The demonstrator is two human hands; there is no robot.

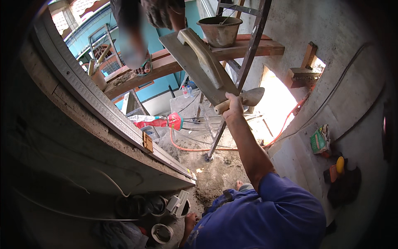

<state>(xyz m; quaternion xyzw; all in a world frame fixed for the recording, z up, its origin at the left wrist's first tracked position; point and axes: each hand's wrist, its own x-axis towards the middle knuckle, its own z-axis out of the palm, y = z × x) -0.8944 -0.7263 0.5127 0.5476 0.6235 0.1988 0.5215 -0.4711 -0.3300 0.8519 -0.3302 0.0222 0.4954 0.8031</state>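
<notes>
My right hand [233, 103], arm stretched up and forward, is closed round the pale handle of a trowel [253, 96]. It also grips the lower end of a long flat plastering float [195, 62] against that handle. The float is tilted, its worn handle facing up. Just beyond its upper end is another person's dusty hand [159, 14]; whether they touch cannot be told. Low beside my blue shirt, my left hand [190, 220] is partly hidden, near a white bucket, and its fingers are unclear.
The other person stands on a wooden plank [166, 68] bearing a mortar bucket [219, 31]. A metal ladder [248, 54] stands below. An orange cord [190, 148] crosses the dirty floor. Small buckets [162, 233] are low left; a green-and-white packet [320, 140] is at right.
</notes>
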